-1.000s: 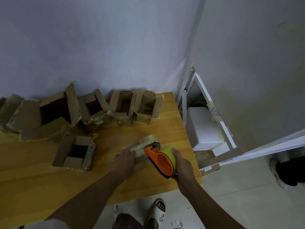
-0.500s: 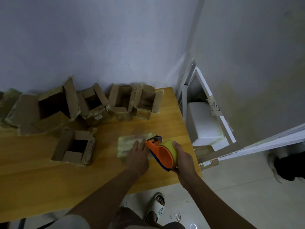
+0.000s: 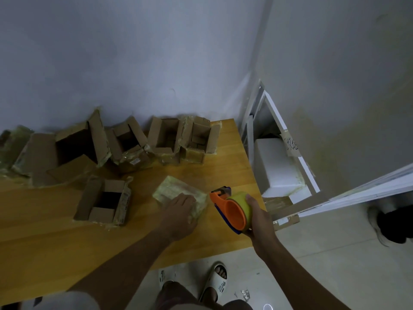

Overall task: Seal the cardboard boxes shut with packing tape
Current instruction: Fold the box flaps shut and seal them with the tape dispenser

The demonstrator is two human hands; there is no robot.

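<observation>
I saw the left hand [image 3: 180, 213] pressing flat on the small tape-wrapped cardboard box [image 3: 178, 193] near the wooden table's [image 3: 67, 247] right end. The right hand [image 3: 257, 218] gripped the orange tape dispenser [image 3: 230, 210] just right of the box, whose long axis ran diagonally away to the left.

White foam block [image 3: 274, 162] beside wooden table [image 3: 44, 242]

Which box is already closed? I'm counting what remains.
The tape-covered box under the left hand, beside the tape dispenser; the other boxes gape open.
</observation>
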